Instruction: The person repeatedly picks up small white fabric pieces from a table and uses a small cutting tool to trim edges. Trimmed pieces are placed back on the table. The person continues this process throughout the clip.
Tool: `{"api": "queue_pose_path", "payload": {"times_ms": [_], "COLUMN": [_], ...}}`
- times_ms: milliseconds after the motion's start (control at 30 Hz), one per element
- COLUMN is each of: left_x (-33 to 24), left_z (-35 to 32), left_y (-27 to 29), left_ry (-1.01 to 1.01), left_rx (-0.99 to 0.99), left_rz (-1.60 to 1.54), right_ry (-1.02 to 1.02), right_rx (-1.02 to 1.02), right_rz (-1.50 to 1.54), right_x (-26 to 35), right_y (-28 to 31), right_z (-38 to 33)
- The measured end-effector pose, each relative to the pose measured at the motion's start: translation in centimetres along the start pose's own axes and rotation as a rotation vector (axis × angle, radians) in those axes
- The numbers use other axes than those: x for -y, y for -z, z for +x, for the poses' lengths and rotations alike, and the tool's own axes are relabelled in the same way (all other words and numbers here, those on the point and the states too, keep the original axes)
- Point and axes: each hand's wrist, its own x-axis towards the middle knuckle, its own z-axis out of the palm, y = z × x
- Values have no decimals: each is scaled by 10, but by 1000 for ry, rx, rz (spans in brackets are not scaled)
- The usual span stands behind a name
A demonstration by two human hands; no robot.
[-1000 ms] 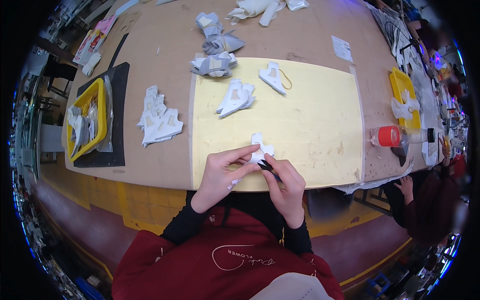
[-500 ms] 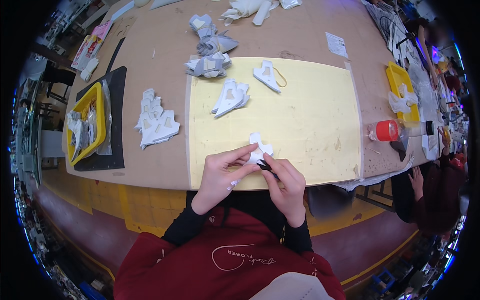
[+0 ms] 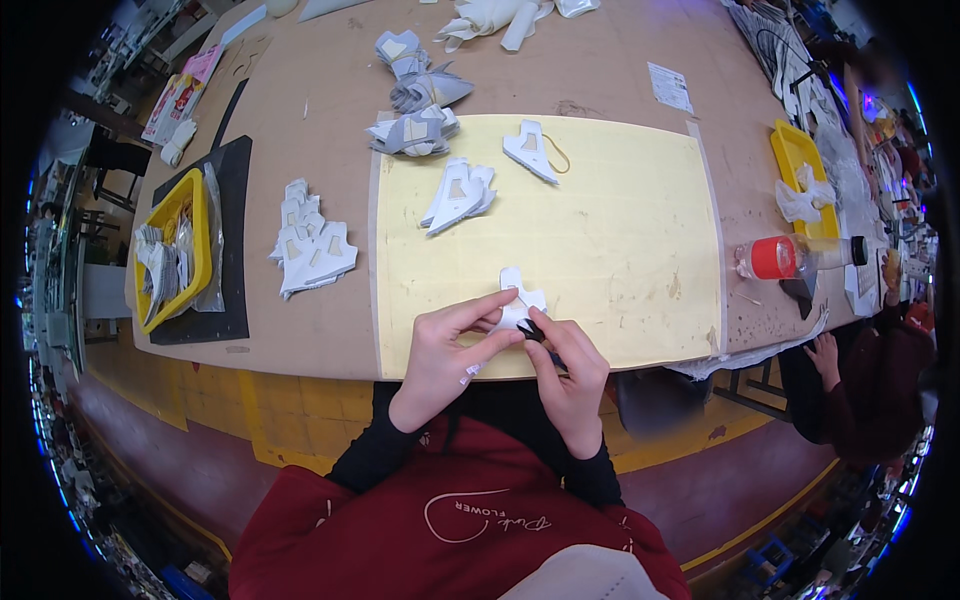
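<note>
My left hand [image 3: 448,345] pinches a small white cut piece [image 3: 513,284], shaped like a shoe-upper part, near the front edge of the yellow sheet. In my right hand [image 3: 572,375] is a small black tool [image 3: 530,330] that looks like thread snips; its pointed tips are against the lower part of the piece. Fingers cover much of both. Beyond them lies a stack of similar white pieces [image 3: 460,200], and to its right a single piece [image 3: 528,150] with a yellow rubber band [image 3: 560,155].
Grey-white bundles [image 3: 415,130] lie at the far edge of the yellow sheet [image 3: 620,240]. More white pieces [image 3: 315,245] are at left, beside a filled yellow basket [image 3: 203,235]. At right are a red-labelled bottle [image 3: 772,259], another yellow basket [image 3: 785,160] and another person's hand [image 3: 825,357].
The black tool's blades have shifted slightly at the white piece's lower edge, and their angle has altered. Both hands stay in nearly the same place.
</note>
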Motion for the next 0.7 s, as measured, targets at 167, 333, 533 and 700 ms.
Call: {"api": "queue_pose_path", "payload": {"times_ms": [167, 333, 533, 700], "left_x": [2, -1, 2, 2], "left_z": [-2, -2, -2, -3], "left_y": [-1, 5, 2, -1], "left_ry": [-9, 47, -22, -12], "left_rx": [-10, 51, 2, -16], "left_rz": [12, 56, 29, 0], "right_ry": [20, 80, 17, -47], "right_rx": [1, 40, 16, -8], "right_rz": [-14, -29, -1, 5], "right_x": [1, -6, 0, 7], "right_y": [2, 6, 3, 0], "right_z": [0, 2, 1, -2]}}
